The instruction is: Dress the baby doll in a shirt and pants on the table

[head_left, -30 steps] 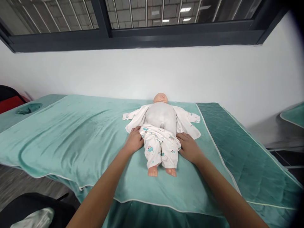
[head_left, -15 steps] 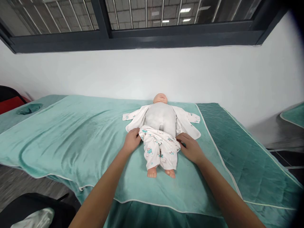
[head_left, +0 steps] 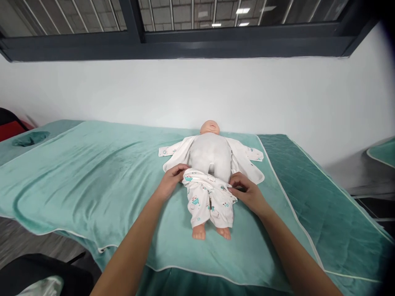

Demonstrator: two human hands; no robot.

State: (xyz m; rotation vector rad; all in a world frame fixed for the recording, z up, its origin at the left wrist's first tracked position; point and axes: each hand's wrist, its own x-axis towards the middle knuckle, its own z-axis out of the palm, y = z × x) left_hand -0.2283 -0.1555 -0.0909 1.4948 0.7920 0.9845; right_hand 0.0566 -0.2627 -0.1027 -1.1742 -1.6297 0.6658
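A baby doll [head_left: 211,155] lies on its back on a teal towel [head_left: 101,181], head toward the wall. It has a grey cloth torso, a white patterned jacket [head_left: 247,158] spread open beneath it, and white patterned trousers [head_left: 210,199] over its legs, with bare feet showing. My left hand [head_left: 171,181] pinches the waistband at the doll's left-side hip. My right hand [head_left: 247,192] pinches the waistband on the other side. Both hands are closed on the fabric.
The towel covers a padded table [head_left: 324,205] in darker teal that runs along a white wall [head_left: 197,94] under a dark window frame. A second teal table edge [head_left: 382,150] shows far right. A dark chair [head_left: 46,275] with pale cloth sits lower left.
Both hands have shifted up along the doll's hips toward its waist, gathering the trousers' waistband higher. The view has shifted slightly.
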